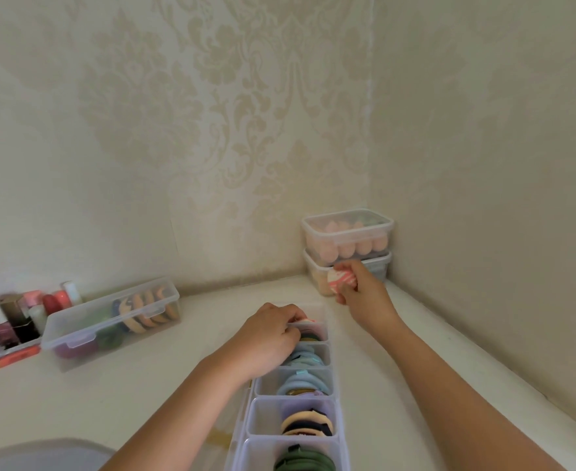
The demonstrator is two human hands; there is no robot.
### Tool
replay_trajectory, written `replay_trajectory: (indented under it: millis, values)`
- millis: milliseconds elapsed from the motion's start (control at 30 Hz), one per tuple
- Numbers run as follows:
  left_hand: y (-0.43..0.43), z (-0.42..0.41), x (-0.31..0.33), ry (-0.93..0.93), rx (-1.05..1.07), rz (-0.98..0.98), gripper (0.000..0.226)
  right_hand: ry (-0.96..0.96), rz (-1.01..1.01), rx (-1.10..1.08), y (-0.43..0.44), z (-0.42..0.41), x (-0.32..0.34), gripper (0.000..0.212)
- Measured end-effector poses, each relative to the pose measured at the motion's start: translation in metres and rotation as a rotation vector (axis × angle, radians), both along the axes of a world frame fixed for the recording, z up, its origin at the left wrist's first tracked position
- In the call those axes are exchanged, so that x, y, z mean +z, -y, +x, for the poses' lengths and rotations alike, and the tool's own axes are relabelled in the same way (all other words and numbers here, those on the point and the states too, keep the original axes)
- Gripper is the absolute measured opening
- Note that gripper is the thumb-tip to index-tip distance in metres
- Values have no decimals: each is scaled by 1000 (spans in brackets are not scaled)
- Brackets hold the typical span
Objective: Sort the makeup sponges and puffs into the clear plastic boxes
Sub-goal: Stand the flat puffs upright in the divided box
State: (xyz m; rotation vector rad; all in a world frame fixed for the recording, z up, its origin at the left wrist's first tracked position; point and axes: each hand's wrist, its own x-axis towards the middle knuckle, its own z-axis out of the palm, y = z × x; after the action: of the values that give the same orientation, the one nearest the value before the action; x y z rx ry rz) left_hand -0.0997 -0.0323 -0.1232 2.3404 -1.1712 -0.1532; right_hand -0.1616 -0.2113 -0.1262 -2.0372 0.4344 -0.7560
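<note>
Stacked boxes crowd just beyond the right hand, with bare counter to its left. It pinches a pink-white puff. The left hand curls its fingers into the divided box; what they hold is unclear.

Boxes, four counted: top box, lower box beneath it, left box, divided box. Five compartments are seen in the divided box. Hands, two: left hand, right hand. One puff is held. Bottles: not countable.

Pink-and-white marbled puff; dark green puffs nearest; pale blue puffs; peach sponges; cream damask wallpaper; white bench.
</note>
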Motion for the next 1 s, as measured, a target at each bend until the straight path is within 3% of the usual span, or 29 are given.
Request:
replay_trajectory:
  millis: [133,333,500,733,1000]
  values:
    - [0,-2,2,16,4,3,33,121,-121,117,-13,-15,26,45]
    - [0,-6,5,19,-7,-28,35,-19,-549,168,-33,-22,36,39]
    - [-1,-13,10,27,-6,-72,33,-88,-532,160,-39,-20,36,26]
    - [-1,-13,10,14,-2,-74,40,-181,-693,132,-43,-16,32,16]
    - [-2,-15,10,-7,7,-69,38,-305,-716,35,-51,-10,33,27]
